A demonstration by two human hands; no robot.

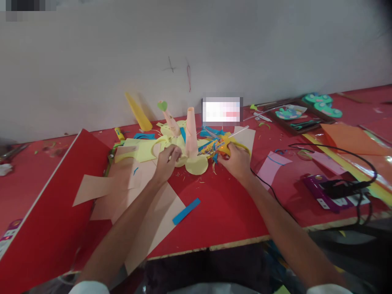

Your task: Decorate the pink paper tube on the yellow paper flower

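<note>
My right hand (237, 162) is closed around a yellow glue gun (226, 143), with a clear glue stick (240, 131) jutting from it. My left hand (168, 161) has its fingers curled together beside pale yellow paper discs; anything pinched in them is too small or hidden to make out. Between the hands stands an upright pink paper cone (191, 136), with a pale yellow disc (197, 165) at its foot. Behind it, a second pink cone (172, 123) leans, topped by a green heart (162, 105). A blue paper strip (186, 211) lies nearer the table's front edge.
Beige paper sheets (165, 216) spread under my left arm, beside a raised red board (58, 192). A yellow cone (139, 112) leans on the wall. On the right are a purple power strip (327, 192) with black cables, pink paper (272, 167) and a dark tray (303, 127).
</note>
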